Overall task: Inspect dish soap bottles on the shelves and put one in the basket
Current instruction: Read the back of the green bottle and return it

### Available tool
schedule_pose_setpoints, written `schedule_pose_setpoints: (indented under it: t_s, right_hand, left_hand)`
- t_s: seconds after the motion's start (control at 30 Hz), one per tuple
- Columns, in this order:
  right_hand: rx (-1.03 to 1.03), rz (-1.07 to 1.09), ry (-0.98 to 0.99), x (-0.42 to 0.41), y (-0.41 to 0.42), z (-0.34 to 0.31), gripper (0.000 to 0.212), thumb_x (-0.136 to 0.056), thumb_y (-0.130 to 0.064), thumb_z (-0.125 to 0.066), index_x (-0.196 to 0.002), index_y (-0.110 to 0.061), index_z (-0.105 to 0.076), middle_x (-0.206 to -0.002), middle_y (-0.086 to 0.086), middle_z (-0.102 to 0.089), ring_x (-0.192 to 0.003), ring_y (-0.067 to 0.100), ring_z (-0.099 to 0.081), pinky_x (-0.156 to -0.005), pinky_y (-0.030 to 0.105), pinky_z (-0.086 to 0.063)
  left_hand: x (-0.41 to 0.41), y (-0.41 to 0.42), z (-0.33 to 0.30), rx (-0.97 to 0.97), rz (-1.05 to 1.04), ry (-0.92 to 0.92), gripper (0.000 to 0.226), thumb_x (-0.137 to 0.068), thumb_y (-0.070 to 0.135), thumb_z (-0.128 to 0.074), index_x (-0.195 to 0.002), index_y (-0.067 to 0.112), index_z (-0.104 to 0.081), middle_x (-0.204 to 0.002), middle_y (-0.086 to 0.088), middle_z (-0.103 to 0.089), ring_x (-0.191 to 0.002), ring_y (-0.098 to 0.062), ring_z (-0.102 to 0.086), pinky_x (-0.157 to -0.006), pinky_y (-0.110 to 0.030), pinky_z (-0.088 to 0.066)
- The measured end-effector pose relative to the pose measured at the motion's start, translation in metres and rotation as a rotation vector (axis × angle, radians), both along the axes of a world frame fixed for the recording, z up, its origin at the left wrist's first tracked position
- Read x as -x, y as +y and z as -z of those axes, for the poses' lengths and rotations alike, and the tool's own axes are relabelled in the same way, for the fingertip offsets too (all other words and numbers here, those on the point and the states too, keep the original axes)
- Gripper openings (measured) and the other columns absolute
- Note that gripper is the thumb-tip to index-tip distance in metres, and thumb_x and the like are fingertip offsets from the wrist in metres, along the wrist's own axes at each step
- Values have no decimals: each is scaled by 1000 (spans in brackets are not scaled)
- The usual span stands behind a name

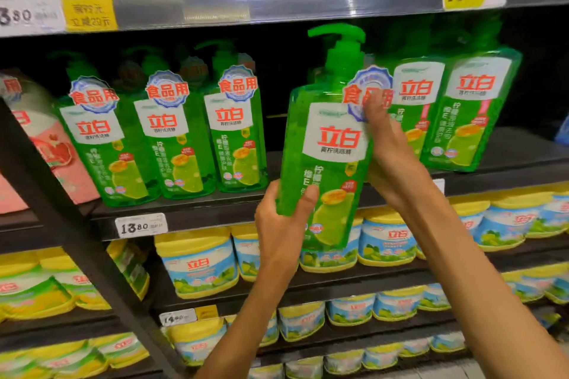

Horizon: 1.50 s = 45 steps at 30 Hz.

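Observation:
A green dish soap bottle [326,138] with a pump top and a white label is held up in front of the middle shelf. My left hand [281,224] grips its lower left corner, thumb across the front. My right hand [389,148] holds its right side, fingers reaching up to the round blue tag near the neck. Three matching green bottles [166,132] stand in a row on the shelf to the left. Two more green bottles [452,111] stand to the right. No basket is in view.
The dark middle shelf [215,218] carries a 13.80 price tag [141,224]. A pink refill pack [52,148] sits at far left. Yellow-and-blue pouches [197,261] fill the lower shelves. A dark upright post [77,240] slants across the left. More green bottles line the top shelf.

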State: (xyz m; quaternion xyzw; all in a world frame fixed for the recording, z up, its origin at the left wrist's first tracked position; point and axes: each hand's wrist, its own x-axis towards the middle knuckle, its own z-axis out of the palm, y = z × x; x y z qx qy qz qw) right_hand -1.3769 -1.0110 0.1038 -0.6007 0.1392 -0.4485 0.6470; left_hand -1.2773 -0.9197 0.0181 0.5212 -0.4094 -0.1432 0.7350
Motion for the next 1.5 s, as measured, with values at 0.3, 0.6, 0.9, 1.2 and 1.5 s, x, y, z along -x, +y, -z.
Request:
schedule_pose_setpoints:
  t_s: [0.3,0.6,0.9,1.2,1.5]
  right_hand:
    - [-107,-33,-92,39,-15,0,63,-80,-31,-64,-131,3,-51,-111,17,-71,-99,29,-71,-76,36,-58]
    - [-101,-190,81,62,-27,-1,54,-83,-54,-62,-125,-20,-63,-121,5,-69,-115,23,-64,-99,45,-49]
    - [-200,-208,-54,48,-24,12,82,-57,-50,-83,-125,-11,-61,-119,13,-69,-107,28,-67,-82,41,-56]
    - [-64,57,15,40,-17,3,107,-54,-60,-80,-146,-25,-36,-143,6,-51,-123,19,-58,-102,48,-48]
    - [-249,-375,-175,35,-26,10,42,-86,-47,-57,-110,-17,-72,-112,7,-72,-106,22,-68,-86,36,-56]
  left_hand:
    - [42,-4,-8,-268,264,156,53,-51,82,-48,-75,42,-73,-80,25,-73,-79,9,-67,-67,-9,-50]
    - [60,-10,-4,-136,403,608,53,-77,66,-45,-107,32,-74,-106,-2,-74,-96,-19,-71,-69,-35,-59]
    - [54,-10,-7,-306,509,553,72,-72,73,-36,-98,21,-78,-98,-12,-75,-87,-23,-73,-65,-32,-59]
    - [54,8,-9,-311,358,214,50,-48,88,-59,-92,64,-64,-105,32,-67,-110,5,-59,-107,-42,-39]
    - [50,11,-17,-146,837,673,72,-82,70,-47,-132,19,-57,-136,-10,-57,-123,-28,-55,-100,-46,-46]
